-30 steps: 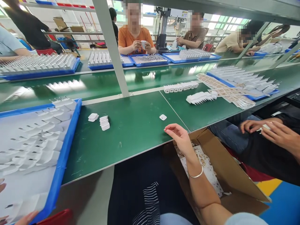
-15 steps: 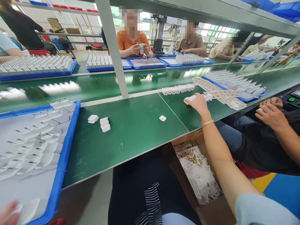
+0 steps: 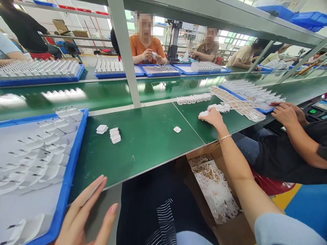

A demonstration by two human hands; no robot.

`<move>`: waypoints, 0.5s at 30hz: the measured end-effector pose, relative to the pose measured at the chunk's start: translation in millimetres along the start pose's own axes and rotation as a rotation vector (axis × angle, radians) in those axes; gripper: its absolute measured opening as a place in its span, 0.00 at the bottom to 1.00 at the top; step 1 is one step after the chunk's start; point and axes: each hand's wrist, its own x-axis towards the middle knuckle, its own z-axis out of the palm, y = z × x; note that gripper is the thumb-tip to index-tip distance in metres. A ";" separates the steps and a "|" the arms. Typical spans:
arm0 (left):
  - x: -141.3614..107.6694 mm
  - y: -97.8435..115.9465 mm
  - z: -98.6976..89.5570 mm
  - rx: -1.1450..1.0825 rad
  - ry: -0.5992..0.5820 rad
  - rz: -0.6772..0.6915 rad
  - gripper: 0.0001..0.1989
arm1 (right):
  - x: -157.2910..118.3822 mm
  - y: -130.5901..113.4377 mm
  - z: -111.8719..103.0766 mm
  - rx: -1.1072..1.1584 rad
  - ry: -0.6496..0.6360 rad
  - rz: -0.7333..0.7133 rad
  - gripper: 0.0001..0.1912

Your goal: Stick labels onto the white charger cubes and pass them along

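My right hand [image 3: 214, 117] reaches across the green bench with its fingers closed on a white charger [image 3: 203, 114]. More white chargers [image 3: 222, 108] lie right beside that hand. My left hand [image 3: 85, 214] is raised over the near edge of the blue-rimmed tray [image 3: 66, 180], thumb and fingers apart. A pale sliver shows between two of its fingers; I cannot tell what it is. In the tray stand rows of white two-pin chargers [image 3: 38, 166], and a single one [image 3: 29, 230] sits in the near corner.
A stack of white square covers [image 3: 115, 135], a smaller pile [image 3: 102, 129] and a lone cover [image 3: 177, 129] lie on the bench. Behind stands a charger row [image 3: 194, 99]. A metal post [image 3: 127, 54] rises ahead. A carton [image 3: 204, 204] of scraps sits below; a co-worker's hands [image 3: 287, 112] are at right.
My left hand has left the charger in the tray's near corner and moved up and right, opening. My right hand has shifted slightly left and down. The co-worker's hands at right moved toward the far tray.
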 end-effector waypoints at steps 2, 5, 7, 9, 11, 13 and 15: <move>-1.2 -1.4 10.0 -0.055 -0.077 0.004 0.27 | -30.9 -3.1 1.2 0.097 0.038 -0.107 0.37; 2.2 -0.7 26.2 -0.133 -0.189 0.055 0.26 | -93.3 -15.9 9.9 0.472 0.161 -0.341 0.38; 7.6 4.3 35.8 -0.182 -0.219 0.105 0.27 | -136.4 -29.2 17.5 0.807 0.230 -0.480 0.40; 13.2 13.3 44.1 -0.229 -0.213 0.143 0.29 | -173.4 -44.3 24.3 0.959 0.274 -0.546 0.41; 16.6 24.9 52.3 -0.255 -0.190 0.187 0.31 | -202.8 -58.8 30.5 1.006 0.311 -0.554 0.41; 16.5 36.8 62.3 -0.264 -0.190 0.233 0.32 | -227.3 -71.5 37.1 1.003 0.315 -0.515 0.40; 13.6 46.7 75.0 -0.292 -0.213 0.258 0.35 | -250.5 -82.3 44.6 1.009 0.277 -0.474 0.39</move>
